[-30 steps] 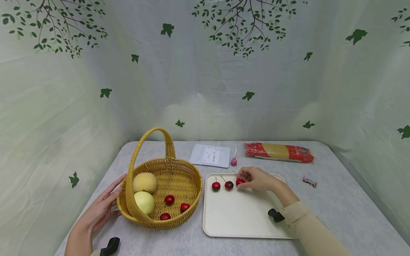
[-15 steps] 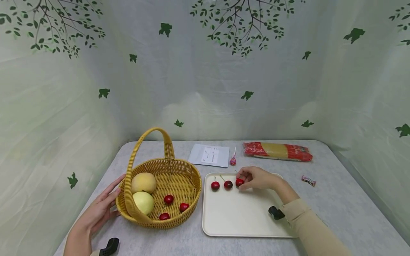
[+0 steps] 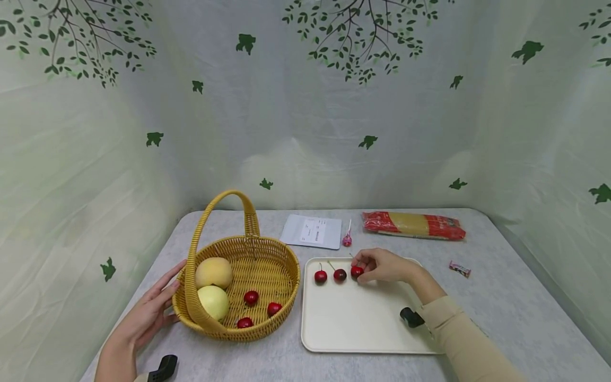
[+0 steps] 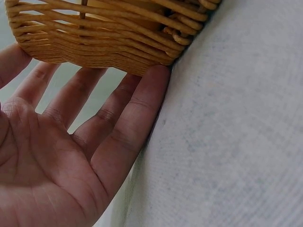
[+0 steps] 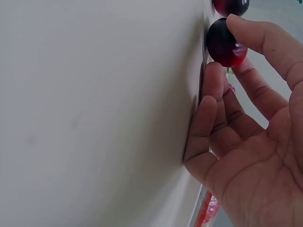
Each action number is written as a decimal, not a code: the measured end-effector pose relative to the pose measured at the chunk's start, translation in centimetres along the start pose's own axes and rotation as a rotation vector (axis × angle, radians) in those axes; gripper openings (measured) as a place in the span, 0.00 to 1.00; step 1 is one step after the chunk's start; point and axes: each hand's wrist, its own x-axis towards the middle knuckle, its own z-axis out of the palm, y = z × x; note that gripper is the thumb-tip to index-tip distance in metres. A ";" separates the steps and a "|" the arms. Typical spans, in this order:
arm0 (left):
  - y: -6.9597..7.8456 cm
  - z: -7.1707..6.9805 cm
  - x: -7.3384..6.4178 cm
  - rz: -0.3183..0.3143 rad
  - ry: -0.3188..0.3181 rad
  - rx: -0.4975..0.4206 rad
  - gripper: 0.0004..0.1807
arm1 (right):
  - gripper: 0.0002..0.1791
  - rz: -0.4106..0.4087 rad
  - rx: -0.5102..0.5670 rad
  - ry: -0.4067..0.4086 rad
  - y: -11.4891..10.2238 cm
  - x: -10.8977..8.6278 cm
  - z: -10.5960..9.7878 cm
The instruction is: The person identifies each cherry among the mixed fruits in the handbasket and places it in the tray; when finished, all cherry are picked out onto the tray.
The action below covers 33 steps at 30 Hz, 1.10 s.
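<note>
My left hand point(image 3: 147, 314) rests against the left side of a yellow wicker basket point(image 3: 260, 331), its fingers fairly straight. In the left wrist view the fingertips point(image 4: 154, 78) touch the low weave of the basket. Inside the basket lie a yellowish peach-like fruit point(image 3: 215, 272), a pale yellow-green round fruit point(image 3: 213, 302) and three red cherries point(image 3: 251, 297). Over the back of a cream tray point(image 3: 353, 329), my right hand point(image 3: 384, 265) pinches a cherry point(image 5: 225, 45) between thumb and fingers, right at the tray surface. Two stemmed cherries point(image 3: 340, 275) sit in a row to its left.
Behind the tray lie a white labelled packet point(image 3: 312, 231), a pink lollipop point(image 3: 347, 240) and a red-and-yellow pack of noodles point(image 3: 412, 226). A small wrapped candy point(image 3: 460, 269) is on the grey table point(image 3: 515, 297) at right. The basket's tall handle point(image 3: 194, 249) arches upward.
The head view has shifted very slightly. Both hands keep their places, the left on the basket and the right on the cherry.
</note>
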 end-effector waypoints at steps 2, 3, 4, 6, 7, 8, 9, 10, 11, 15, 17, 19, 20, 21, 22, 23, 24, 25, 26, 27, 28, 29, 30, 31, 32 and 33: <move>0.0 0.0 0.0 0.000 0.000 0.001 0.34 | 0.18 -0.002 0.000 -0.001 0.0 0.0 0.0; 0.0 0.0 0.0 0.000 0.001 0.001 0.34 | 0.18 -0.002 0.001 -0.001 0.0 0.0 0.0; 0.1 0.0 0.0 0.000 0.001 0.000 0.34 | 0.18 -0.002 0.001 -0.002 0.0 0.0 0.0; 0.1 0.0 0.0 0.001 0.001 0.001 0.34 | 0.18 -0.002 0.004 -0.003 -0.1 0.0 0.0; 0.1 0.0 0.0 0.002 0.001 0.001 0.34 | 0.18 -0.002 0.006 -0.003 -0.1 0.0 0.0; 0.1 0.0 -0.1 0.002 0.001 0.001 0.34 | 0.18 -0.001 0.008 -0.003 0.0 0.0 0.0; 0.1 0.0 -0.1 0.003 0.001 0.001 0.34 | 0.18 -0.001 0.009 -0.004 0.0 0.0 0.0; 0.1 0.0 -0.1 0.006 0.000 0.001 0.34 | 0.19 -0.002 0.010 -0.004 0.0 0.0 0.0; 0.1 0.0 -0.1 0.008 -0.002 0.002 0.34 | 0.19 -0.002 0.009 -0.004 0.1 0.0 0.0; 0.1 0.0 -0.1 0.021 -0.009 0.001 0.33 | 0.20 -0.002 0.007 -0.002 0.2 0.1 0.0; 0.1 0.0 -0.1 0.025 -0.010 -0.001 0.33 | 0.20 0.000 0.007 0.001 0.2 0.1 0.0; 0.2 0.0 -0.1 0.024 -0.010 -0.002 0.33 | 0.20 0.002 0.008 0.004 0.2 0.1 -0.1; 0.2 0.0 -0.1 0.023 -0.009 -0.003 0.33 | 0.20 0.003 0.007 0.004 0.2 0.1 -0.1; 0.2 0.0 -0.1 0.022 -0.009 -0.004 0.33 | 0.20 0.003 0.007 0.004 0.2 0.1 -0.1; 0.2 0.1 -0.1 0.019 -0.007 -0.004 0.33 | 0.20 0.003 0.008 0.004 0.2 0.1 0.0; 0.2 0.1 -0.1 0.017 -0.005 -0.004 0.34 | 0.20 0.004 0.008 0.003 0.2 0.1 0.0; 0.2 0.1 -0.1 0.014 -0.004 -0.003 0.34 | 0.20 0.004 0.009 0.002 0.2 0.1 0.0; 0.2 0.1 0.0 0.012 -0.003 -0.003 0.34 | 0.20 0.005 0.010 0.002 0.2 0.1 0.0; 0.2 0.1 0.0 0.010 -0.002 -0.002 0.34 | 0.19 0.005 0.011 0.001 0.2 0.1 0.0; 0.2 0.1 0.0 0.009 -0.002 -0.002 0.34 | 0.19 0.006 0.012 0.000 0.2 0.1 0.0; 0.1 0.1 0.0 0.009 -0.002 -0.003 0.34 | 0.19 0.006 0.013 -0.001 0.2 0.0 0.0; 0.1 0.0 -0.1 0.012 -0.004 -0.005 0.34 | 0.19 0.006 0.013 -0.002 0.2 0.0 0.0; 0.1 0.0 -0.1 0.015 -0.006 -0.007 0.33 | 0.19 0.006 0.014 -0.003 0.2 0.0 0.0; 0.1 0.0 -0.1 0.018 -0.009 -0.009 0.33 | 0.19 0.006 0.017 -0.004 0.2 0.0 0.0; 0.0 0.0 -0.1 0.022 -0.012 -0.011 0.33 | 0.19 0.007 0.018 -0.005 0.3 0.0 0.0; 0.0 0.0 -0.1 0.022 -0.012 -0.011 0.33 | 0.19 0.007 0.020 -0.006 0.3 0.0 0.0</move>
